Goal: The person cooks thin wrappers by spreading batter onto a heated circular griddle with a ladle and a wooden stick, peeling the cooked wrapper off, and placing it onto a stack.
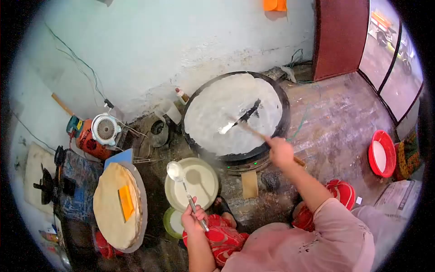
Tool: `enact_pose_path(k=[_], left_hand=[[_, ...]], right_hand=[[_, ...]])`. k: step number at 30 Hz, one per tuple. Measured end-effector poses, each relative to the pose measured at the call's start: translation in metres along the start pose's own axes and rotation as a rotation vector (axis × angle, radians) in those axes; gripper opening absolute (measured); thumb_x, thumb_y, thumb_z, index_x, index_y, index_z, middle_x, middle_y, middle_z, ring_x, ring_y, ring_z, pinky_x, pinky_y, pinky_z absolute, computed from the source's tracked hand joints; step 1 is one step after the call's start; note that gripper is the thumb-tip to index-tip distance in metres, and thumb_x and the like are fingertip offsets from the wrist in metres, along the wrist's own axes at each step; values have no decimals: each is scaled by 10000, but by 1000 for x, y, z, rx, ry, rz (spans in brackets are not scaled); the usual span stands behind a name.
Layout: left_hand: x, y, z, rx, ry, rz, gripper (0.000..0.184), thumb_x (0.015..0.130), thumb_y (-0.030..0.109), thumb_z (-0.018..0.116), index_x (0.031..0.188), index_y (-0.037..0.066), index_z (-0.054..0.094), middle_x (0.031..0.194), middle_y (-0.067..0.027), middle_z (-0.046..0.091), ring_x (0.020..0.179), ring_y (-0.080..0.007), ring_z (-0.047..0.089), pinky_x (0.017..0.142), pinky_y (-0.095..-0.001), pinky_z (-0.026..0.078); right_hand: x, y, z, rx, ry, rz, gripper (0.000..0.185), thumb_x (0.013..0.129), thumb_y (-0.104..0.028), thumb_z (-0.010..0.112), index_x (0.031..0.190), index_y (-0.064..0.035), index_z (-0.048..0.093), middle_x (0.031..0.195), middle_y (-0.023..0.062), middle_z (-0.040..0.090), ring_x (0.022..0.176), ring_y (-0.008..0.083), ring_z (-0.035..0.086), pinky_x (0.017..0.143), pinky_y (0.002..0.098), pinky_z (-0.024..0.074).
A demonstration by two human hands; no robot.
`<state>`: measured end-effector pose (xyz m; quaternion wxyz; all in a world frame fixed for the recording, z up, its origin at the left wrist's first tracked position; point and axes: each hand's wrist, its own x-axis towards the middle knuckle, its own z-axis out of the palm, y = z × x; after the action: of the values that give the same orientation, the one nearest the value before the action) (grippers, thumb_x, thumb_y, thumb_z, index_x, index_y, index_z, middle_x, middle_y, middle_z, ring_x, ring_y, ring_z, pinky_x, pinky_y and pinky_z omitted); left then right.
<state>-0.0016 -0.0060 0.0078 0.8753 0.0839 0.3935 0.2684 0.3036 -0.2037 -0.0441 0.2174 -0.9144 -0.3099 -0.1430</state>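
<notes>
My right hand (pixel 282 153) is closed round the wooden handle of a spreader (pixel 249 128), which reaches over the large round black griddle (pixel 286 115). Pale batter (pixel 213 106) covers most of the griddle, with a dark bare streak and a white blob near the spreader. My left hand (pixel 194 217) grips the metal handle of a ladle (pixel 176 171). The ladle's bowl, coated in white, hangs over the left side of a pale basin of batter (pixel 199 179). A green bowl (pixel 172 223) with white contents stands beside that basin.
A stack of flatbreads (pixel 111 199) with an orange-yellow scraper (pixel 127 204) lies at the left. Behind it are a small fan (pixel 106 129) and an orange cylinder (pixel 86 141). A red basin (pixel 384 154) stands at the right. A bottle (pixel 182 95) is near the wall.
</notes>
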Motion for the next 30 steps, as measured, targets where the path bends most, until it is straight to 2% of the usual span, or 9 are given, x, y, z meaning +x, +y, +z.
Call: enact_pose_path(k=[1,3,9,13,15,20,22,25,30], left_hand=[[0,0,0,1,-1,1,306,931,193,378,1121,-2,518,654,-50,450,472,-92,379,383,-209,337],[0,1,-1,-19,-3,-15,310,929,194,381,1124,-4,519,650,-54,452,466,-94,382,383,-212,337],[4,2,-13,-49,-48,-22,300,939,200,356,1116,0,495,671,-61,460,473,-114,381,378,-225,329],[5,4,-11,-18,-37,6,295,940,189,353,1110,-6,496,669,-66,459,475,-112,376,378,-223,322],[6,3,-11,-7,-50,0,293,938,187,356,1109,-5,495,666,-67,455,480,-112,379,382,-223,323],[7,2,-10,-16,-59,-35,296,937,194,354,1100,-1,505,665,-71,460,481,-118,386,387,-226,333],[6,1,-5,-10,-46,-29,297,937,195,354,1100,0,507,664,-71,460,481,-119,388,388,-226,335],[6,-3,-3,-5,-32,-8,301,938,200,357,1108,2,507,659,-66,451,482,-120,392,388,-224,338],[6,0,-5,-44,-64,-68,295,937,201,375,1119,9,506,638,-50,431,477,-119,387,390,-234,337]], right_hand=[[-10,-1,32,-21,-160,-8,370,762,-94,506,1125,-140,561,819,69,548,789,245,573,617,374,484],[-30,-26,23,-39,-70,-296,352,777,-110,500,1122,-153,553,790,60,547,729,243,576,575,374,478],[5,29,28,-34,-99,159,394,787,-86,474,1168,-174,526,787,95,562,736,281,594,596,413,481],[-12,21,26,166,4,66,391,776,-82,475,1149,-181,542,801,108,565,737,298,592,623,424,485],[-20,24,18,48,-101,-153,392,767,-77,482,1138,-184,552,808,105,569,727,293,594,618,418,485],[9,64,22,-36,3,200,438,702,-59,537,1114,-199,590,762,101,558,675,312,578,604,413,469],[11,57,25,238,22,323,432,705,-85,550,1116,-212,587,819,95,589,690,303,591,619,407,477],[-5,47,19,42,-127,144,446,707,-101,553,1142,-198,562,938,105,614,778,315,604,649,427,483],[-1,71,0,35,-90,322,403,731,-118,542,1130,-168,563,920,130,610,781,330,601,656,436,483]])
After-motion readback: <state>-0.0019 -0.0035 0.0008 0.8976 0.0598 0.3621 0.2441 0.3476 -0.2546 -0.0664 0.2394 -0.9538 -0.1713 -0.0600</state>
